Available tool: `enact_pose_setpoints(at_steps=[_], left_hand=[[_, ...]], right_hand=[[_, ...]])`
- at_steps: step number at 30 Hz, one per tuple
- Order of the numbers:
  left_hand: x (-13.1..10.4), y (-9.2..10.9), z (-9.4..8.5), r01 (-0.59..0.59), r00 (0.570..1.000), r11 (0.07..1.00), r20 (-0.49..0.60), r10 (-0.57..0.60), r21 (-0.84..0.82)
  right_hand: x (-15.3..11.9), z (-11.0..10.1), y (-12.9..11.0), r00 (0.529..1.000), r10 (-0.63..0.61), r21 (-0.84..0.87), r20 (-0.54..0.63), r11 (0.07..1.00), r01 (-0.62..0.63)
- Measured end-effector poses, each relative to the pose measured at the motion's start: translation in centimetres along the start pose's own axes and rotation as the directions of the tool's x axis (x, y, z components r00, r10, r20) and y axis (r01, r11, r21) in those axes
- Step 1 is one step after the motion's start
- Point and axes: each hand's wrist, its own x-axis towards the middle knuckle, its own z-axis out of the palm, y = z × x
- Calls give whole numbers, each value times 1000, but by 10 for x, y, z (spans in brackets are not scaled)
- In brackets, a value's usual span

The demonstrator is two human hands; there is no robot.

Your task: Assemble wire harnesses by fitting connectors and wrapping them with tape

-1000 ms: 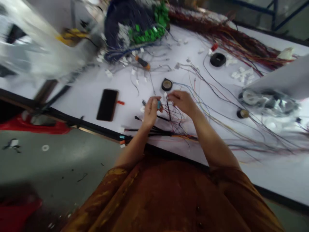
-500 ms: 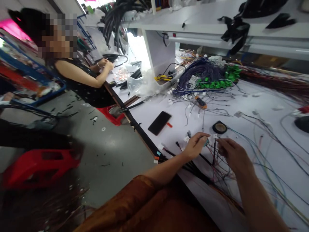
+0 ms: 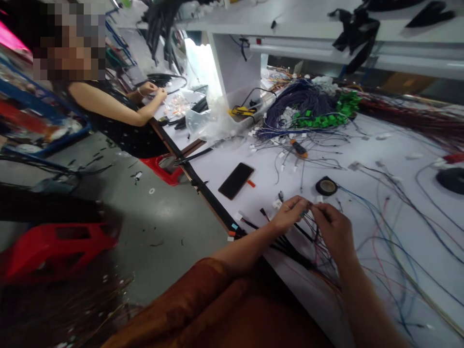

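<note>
My left hand pinches a small teal connector, mostly covered by the thumb and fingers. Close against it, the fingertips of my right hand are pressed together, and the small item between them is too hidden to name. Thin wires in several colours hang and lie under both hands. Black-sleeved cables run along the table edge below my left wrist. Just beyond the hands lies a roll of black tape.
A phone lies left of the tape. Farther back are an orange-black tool, a heap of purple wires with green connectors and a plastic bin. At left a co-worker sits handling small parts. A shelf overhangs the table.
My right hand has moved left, and its fingertips now meet those of my left hand. The teal connector is more covered than before. The whole view has shifted slightly.
</note>
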Motion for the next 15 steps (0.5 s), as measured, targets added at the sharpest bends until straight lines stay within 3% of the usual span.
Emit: enact_pose_setpoints(at_steps=[3, 10, 15], left_hand=[[-2, 2, 0, 41, 997, 999, -64, -43, -31], [-1, 11, 7, 151, 981, 960, -87, -175, -234], [-3, 12, 9, 143, 981, 965, -94, -167, -219]], right_hand=[[-9, 4, 1, 996, -17, 11, -84, 1000, 18], [-25, 8, 7, 993, -112, -9, -47, 994, 112], [-30, 11, 13, 982, -186, -52, -43, 982, 184]])
